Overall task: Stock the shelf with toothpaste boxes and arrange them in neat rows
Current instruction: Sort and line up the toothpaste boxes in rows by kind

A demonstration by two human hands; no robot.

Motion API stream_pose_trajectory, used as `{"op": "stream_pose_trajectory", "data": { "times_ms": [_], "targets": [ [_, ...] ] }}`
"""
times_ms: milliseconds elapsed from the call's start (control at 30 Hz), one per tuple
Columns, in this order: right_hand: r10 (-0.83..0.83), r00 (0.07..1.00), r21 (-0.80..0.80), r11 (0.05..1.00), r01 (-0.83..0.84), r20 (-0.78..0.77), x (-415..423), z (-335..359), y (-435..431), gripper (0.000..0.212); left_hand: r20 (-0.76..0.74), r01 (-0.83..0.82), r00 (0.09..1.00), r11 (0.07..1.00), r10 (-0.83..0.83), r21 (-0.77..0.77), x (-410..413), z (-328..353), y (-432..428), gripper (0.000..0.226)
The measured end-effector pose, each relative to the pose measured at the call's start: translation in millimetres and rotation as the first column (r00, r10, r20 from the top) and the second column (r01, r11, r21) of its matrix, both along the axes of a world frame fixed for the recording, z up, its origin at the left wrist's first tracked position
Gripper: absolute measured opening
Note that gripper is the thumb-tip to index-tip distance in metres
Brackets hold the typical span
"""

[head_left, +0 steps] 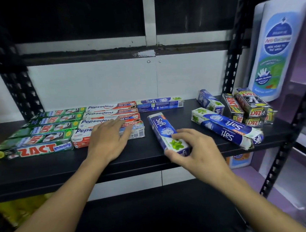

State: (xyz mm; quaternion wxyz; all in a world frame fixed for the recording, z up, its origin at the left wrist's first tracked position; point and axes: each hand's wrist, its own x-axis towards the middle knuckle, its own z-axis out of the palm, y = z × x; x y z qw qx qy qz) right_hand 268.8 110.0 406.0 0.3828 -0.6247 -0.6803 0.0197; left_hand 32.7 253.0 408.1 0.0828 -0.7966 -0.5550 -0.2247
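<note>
On the black shelf (pixel 133 154) lie rows of toothpaste boxes: green Zact boxes (pixel 39 137) at the left, red-and-white Pepsodent boxes (pixel 109 113) beside them. My left hand (pixel 109 138) rests flat, fingers straight, on the front Pepsodent box (pixel 80 139). One blue Safi box (pixel 159 104) lies crosswise at the back. My right hand (pixel 194 149) grips the near end of another Safi box (pixel 163 131), which lies lengthwise on the shelf. Two more Safi boxes (pixel 225 126) lie askew at the right, next to a loose heap of black Zact boxes (pixel 249 107).
A large white bottle with a blue label (pixel 279 49) stands at the far right beyond the black upright post (pixel 234 57). A white wall panel backs the shelf. A lower shelf sits below, with yellow items at the lower left.
</note>
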Motion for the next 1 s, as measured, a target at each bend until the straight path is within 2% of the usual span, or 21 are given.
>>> {"op": "stream_pose_trajectory", "data": {
  "times_ms": [67,133,333,433,633,733,833,1000],
  "targets": [
    [-0.049,0.999,0.01,0.999,0.049,-0.006,15,5,1,0.042,0.003,-0.004,1.0,1.0,0.004,-0.001,0,0,0,0.062],
    [-0.097,0.995,-0.039,0.994,0.098,0.013,29,11,4,0.043,0.005,-0.007,1.0,1.0,0.007,0.004,1,1,-1,0.062],
    [-0.081,0.992,-0.165,0.982,0.097,0.098,36,17,28,0.074,-0.005,-0.015,1.0,1.0,0.015,0.004,2,3,-3,0.062],
    [-0.096,0.982,-0.178,0.976,0.126,0.164,28,18,39,0.083,0.004,-0.015,1.0,1.0,0.015,0.001,2,3,-4,0.062],
    [-0.102,0.968,-0.185,0.972,0.146,0.228,38,33,70,0.066,0.009,-0.011,1.0,1.0,0.011,0.005,2,2,-3,0.061],
    [-0.039,0.959,-0.204,0.974,0.1,0.282,56,57,92,0.069,0.018,-0.013,1.0,1.0,0.013,0.008,2,2,-2,0.062],
    [0.041,0.961,-0.264,0.964,0.034,0.275,75,79,116,0.073,0.024,-0.013,1.0,1.0,0.013,0.01,2,2,-2,0.061],
    [0.091,0.959,-0.275,0.961,-0.014,0.269,95,88,153,0.065,0.034,-0.018,0.999,1.0,0.018,0.01,2,1,-2,0.062]
  ]
}}
